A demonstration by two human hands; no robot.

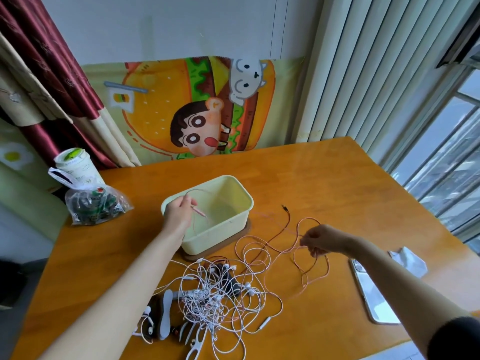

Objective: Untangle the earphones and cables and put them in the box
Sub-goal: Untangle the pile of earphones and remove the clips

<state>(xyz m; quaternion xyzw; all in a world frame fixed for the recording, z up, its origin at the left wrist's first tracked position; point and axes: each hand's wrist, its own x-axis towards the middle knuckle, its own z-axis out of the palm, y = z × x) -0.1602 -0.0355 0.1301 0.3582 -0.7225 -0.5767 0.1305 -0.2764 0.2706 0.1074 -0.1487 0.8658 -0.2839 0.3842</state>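
Feeding the pink cable (288, 250) into the box (249, 196): my left hand (178, 214) pinches its plug end over the box. My right hand (322, 241) pinches the same cable farther along, right of the box. The slack runs left–right between them; the white tangle (205, 300) lies nearer me on the desk (337, 178).

The box (215, 242) sits in the middle of the bench (324, 178), on a flat mat (245, 231). In front of it lies a pile of tangled cables (205, 300). Right of the pile lies a phone (371, 294), with a paper scrap (409, 259) just behind it. Left of the box sits a bag (93, 205), with a cup (75, 165) behind it. The left hand (178, 213) holds a cable end (198, 211) over the box. The right hand (322, 241) holds a loose cable (288, 250) to the box's right.
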